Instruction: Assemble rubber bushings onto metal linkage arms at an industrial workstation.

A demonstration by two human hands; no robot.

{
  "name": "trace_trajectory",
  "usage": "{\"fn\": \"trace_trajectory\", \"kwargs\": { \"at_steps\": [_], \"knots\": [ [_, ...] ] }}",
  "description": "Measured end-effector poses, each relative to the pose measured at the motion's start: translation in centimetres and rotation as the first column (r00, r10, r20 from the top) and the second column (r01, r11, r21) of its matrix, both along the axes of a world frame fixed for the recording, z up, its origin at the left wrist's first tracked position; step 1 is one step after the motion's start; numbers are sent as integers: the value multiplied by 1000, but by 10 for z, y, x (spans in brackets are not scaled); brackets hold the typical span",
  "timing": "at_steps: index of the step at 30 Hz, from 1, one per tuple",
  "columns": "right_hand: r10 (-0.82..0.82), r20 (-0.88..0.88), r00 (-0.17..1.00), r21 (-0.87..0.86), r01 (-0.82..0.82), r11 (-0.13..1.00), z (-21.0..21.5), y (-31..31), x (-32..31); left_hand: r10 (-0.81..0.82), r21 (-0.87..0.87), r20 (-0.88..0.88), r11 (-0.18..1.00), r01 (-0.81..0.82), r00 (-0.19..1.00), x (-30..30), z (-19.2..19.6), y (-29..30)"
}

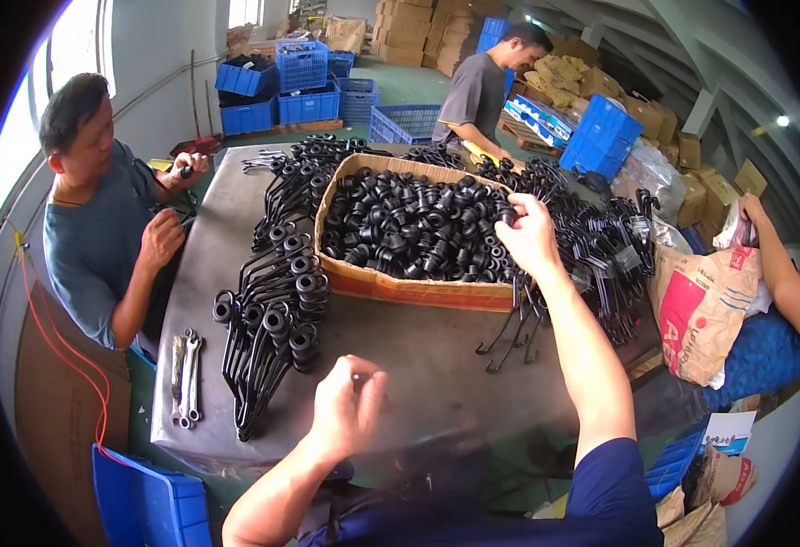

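Observation:
A cardboard box (427, 290) full of black rubber bushings (409, 223) stands on the dark table (436, 365). My right hand (532, 237) reaches over the box's right side, its thumb and fingers closed around a bushing at the edge of the pile. Nearer to me, above the table's front part, my left hand (350, 401) is closed in a fist. A small dark end shows between its thumb and finger, too little to name. Left of the box lie rows of black bent rods (259, 356) with bushings on their ends. More black hooked rods (600, 264) are heaped to the right.
Several wrenches (189, 378) lie at the table's left edge. One person (99, 219) works at left, another (482, 100) at the far side. At right, an arm (778, 260) reaches to a paper sack (705, 310). Blue crates (282, 96) stand behind; a blue bin (149, 497) is lower left.

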State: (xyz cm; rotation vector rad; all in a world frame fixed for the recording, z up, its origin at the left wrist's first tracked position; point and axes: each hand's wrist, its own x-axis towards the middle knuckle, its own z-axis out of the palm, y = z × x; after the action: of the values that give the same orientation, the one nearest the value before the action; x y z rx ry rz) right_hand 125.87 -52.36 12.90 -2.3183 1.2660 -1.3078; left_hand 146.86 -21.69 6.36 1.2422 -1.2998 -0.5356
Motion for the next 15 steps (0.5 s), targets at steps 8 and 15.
{"fn": "trace_trajectory", "kwargs": {
  "at_steps": [8,15],
  "knots": [
    [415,393,821,292,-539,790,-39,138,13,109,-28,-604,987,-158,790,-2,1,-37],
    [449,392,803,440,-592,675,-74,180,22,223,-175,-219,949,-263,950,-17,-23,6]
  ]
}}
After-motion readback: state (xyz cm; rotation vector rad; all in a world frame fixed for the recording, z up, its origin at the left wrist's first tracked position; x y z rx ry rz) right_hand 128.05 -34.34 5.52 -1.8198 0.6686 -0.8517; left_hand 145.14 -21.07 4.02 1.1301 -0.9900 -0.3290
